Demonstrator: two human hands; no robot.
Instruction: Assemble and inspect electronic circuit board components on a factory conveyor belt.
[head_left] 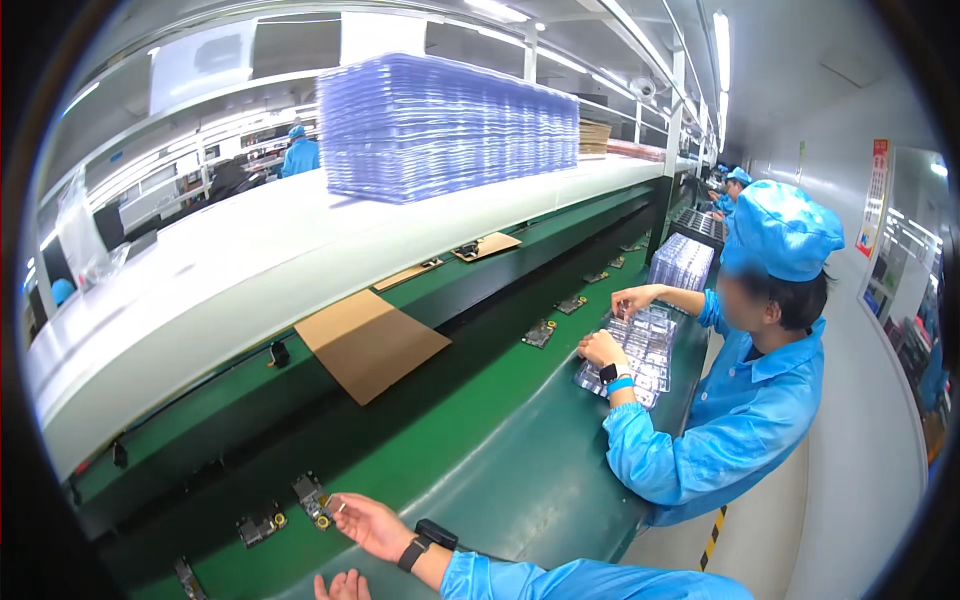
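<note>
On the green belt at the lower left, my right hand (370, 526) reaches in with a black band on its wrist. Its thumb and fingertips close at the edge of a small dark circuit board (311, 496) with a yellow ring. Just left of that lies a similar circuit board (262, 526), and another circuit board (186, 578) is nearer the lower edge. My left hand (343, 586) shows only partly at the bottom of the view, fingers loosely apart, with nothing visible in them.
To the right, a co-worker (740, 400) in blue handles a clear plastic tray (645, 350). More circuit boards (540, 333) are spaced along the belt (430, 420). Brown cardboard (372, 345) juts out below the white shelf (250, 270), which bears a tall stack of clear trays (450, 130).
</note>
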